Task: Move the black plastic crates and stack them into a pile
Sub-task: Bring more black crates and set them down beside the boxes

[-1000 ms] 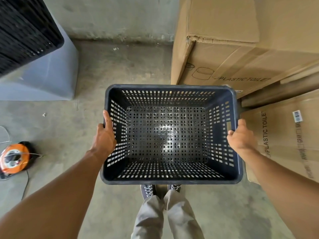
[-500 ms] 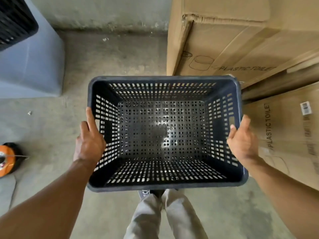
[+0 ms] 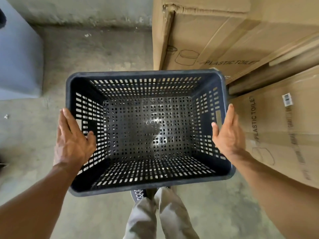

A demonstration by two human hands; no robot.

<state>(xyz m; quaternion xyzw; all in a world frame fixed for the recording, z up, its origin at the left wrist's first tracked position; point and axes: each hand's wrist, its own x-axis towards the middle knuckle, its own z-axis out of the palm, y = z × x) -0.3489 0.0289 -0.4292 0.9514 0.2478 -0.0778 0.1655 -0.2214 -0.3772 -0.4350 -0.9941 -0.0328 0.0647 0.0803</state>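
the black plastic crate is held upright, open side up, between the two hands, above the concrete floor and in front of the person's trouser legs. the left hand lies against the crate's left side wall, fingers stretched nearly straight along the outside and thumb hooked over the rim to the inside, so the wall is pinched between them. the right hand does the same on the right wall, fingers outside pointing forward, thumb just inside the rim near the handle slot. the crate's whole slotted bottom is in view, with a patch of glare at its middle. its far right corner sits just beside a large cardboard box printed "plastic toilet"; a second such box stands close by the right hand. both boxes are closed, so their contents cannot be told. a grey-blue block stands on the floor at far left.
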